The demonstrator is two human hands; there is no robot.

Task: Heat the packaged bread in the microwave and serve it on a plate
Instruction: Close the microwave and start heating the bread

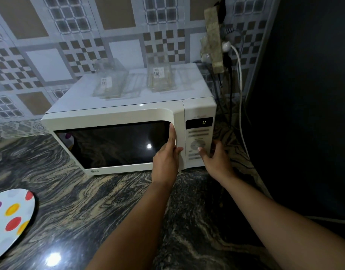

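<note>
A white microwave (117,114) stands on the dark marbled counter with its door closed. My left hand (167,152) lies flat against the door's right edge, fingers straight and pointing up. My right hand (216,158) is at the control panel (198,141), one finger touching just below the round dial while the other fingers curl loosely beside the microwave's right side. The display (204,122) shows a lit digit. A white plate (8,221) with coloured dots lies at the counter's left edge. The packaged bread is not visible; the dark door window hides the inside.
Two clear glass containers (111,82) (161,75) sit on top of the microwave. Cables and a white plug (226,45) hang at the wall socket to the right. A dark surface (304,94) closes off the right side. Tiled wall behind.
</note>
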